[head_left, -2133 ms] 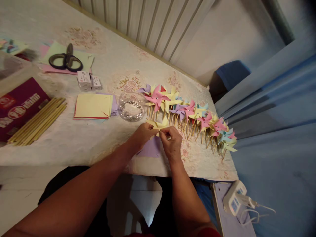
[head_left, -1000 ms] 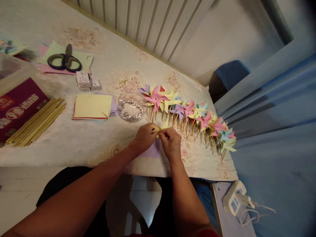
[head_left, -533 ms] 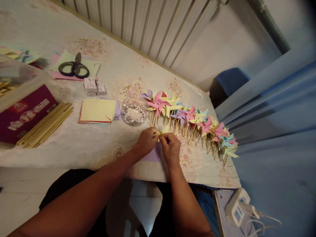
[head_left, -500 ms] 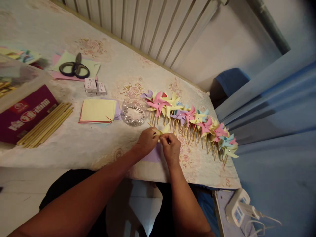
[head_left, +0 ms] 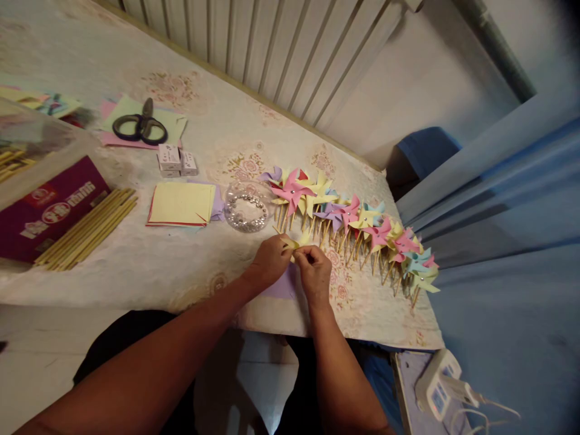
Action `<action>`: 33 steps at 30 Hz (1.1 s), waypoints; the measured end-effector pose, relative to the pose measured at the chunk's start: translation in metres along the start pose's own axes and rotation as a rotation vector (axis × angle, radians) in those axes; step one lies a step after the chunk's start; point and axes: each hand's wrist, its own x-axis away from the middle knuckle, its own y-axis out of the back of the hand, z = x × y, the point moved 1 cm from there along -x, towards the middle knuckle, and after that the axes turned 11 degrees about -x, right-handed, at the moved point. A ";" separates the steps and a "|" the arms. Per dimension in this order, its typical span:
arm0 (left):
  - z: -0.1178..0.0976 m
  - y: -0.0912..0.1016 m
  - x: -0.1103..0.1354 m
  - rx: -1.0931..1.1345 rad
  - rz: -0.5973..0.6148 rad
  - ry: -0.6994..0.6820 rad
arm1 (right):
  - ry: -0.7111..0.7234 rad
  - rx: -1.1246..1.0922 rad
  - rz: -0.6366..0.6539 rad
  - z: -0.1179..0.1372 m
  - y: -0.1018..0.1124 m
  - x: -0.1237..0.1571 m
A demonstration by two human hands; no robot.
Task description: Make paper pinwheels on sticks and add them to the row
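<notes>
A yellow paper pinwheel (head_left: 302, 239) is held between my two hands above the table's near side. My left hand (head_left: 274, 260) is closed on it from the left, and the tip of a thin wooden stick (head_left: 277, 230) pokes out past those fingers. From the right, my right hand (head_left: 313, 269) pinches the pinwheel near its middle; what lies under the fingertips is hidden. Below the hands lies a purple paper sheet (head_left: 281, 285). Just beyond them stands a clear round dish (head_left: 247, 207) of small shiny metal pieces.
A row of finished-looking pinwheels (head_left: 348, 214) stretches to the right. Leftward lie a stack of paper squares (head_left: 181, 204), small white boxes (head_left: 170, 158), scissors (head_left: 144, 128) on paper, wooden sticks (head_left: 88, 232) and a plastic bin (head_left: 54, 163). A power strip (head_left: 437, 386) sits lower right.
Both hands stay almost in place on the yellow pinwheel, with only slight finger movement. The whole view has shifted a little.
</notes>
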 end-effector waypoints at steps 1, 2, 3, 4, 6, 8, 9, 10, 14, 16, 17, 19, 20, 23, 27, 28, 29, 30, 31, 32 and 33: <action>0.000 0.000 0.000 -0.005 0.002 -0.005 | 0.011 0.011 0.002 0.000 0.000 0.000; 0.000 0.000 0.000 -0.007 0.004 -0.013 | 0.049 0.039 0.010 0.001 0.001 0.000; 0.000 0.000 0.000 -0.008 0.008 -0.022 | 0.103 0.078 0.025 0.002 0.001 0.000; 0.000 0.000 0.000 -0.010 0.012 -0.032 | 0.160 0.117 0.040 0.003 0.002 0.000; 0.000 0.000 0.000 -0.013 0.016 -0.044 | 0.228 0.164 0.059 0.004 0.003 0.000; 0.000 0.000 0.000 -0.016 0.015 -0.038 | 0.180 0.124 0.047 0.002 0.002 -0.001; 0.000 0.000 0.000 -0.016 0.012 -0.032 | 0.112 0.072 0.033 0.001 0.001 -0.001; 0.001 0.000 0.000 -0.016 0.008 -0.027 | 0.029 0.011 0.019 -0.001 0.000 -0.001; 0.001 0.000 0.000 -0.032 0.004 -0.032 | -0.113 -0.068 -0.012 -0.004 -0.003 0.001; 0.001 0.000 0.000 -0.035 0.007 -0.039 | 0.018 0.027 -0.008 -0.001 -0.002 0.001; 0.001 -0.001 0.000 -0.033 0.008 -0.042 | 0.092 0.077 0.003 0.001 -0.001 0.001; 0.002 -0.001 0.000 -0.025 0.006 -0.046 | 0.182 0.127 0.020 0.004 -0.001 0.001; 0.002 -0.001 0.000 -0.023 0.006 -0.048 | 0.178 0.119 0.018 0.004 -0.001 0.001; 0.003 -0.001 0.000 -0.027 0.006 -0.046 | -0.007 -0.011 -0.009 0.000 -0.003 0.001; 0.003 -0.002 0.000 -0.066 0.005 -0.033 | -0.167 -0.099 -0.013 -0.004 -0.004 0.001; 0.003 -0.002 0.000 -0.072 0.006 -0.035 | -0.112 -0.058 -0.006 -0.003 -0.004 0.001; 0.003 -0.001 0.000 -0.074 0.006 -0.038 | -0.034 -0.005 0.002 -0.002 -0.003 0.001; 0.003 -0.001 0.000 -0.073 0.008 -0.042 | 0.048 0.047 0.010 0.000 -0.003 0.001; 0.002 -0.001 0.000 -0.071 0.011 -0.046 | 0.114 0.085 0.018 0.001 -0.003 0.000; 0.002 -0.001 0.000 -0.069 0.014 -0.045 | 0.150 0.100 0.021 0.002 -0.003 0.000; 0.002 -0.001 0.000 -0.069 0.015 -0.042 | 0.147 0.090 0.018 0.002 -0.003 0.000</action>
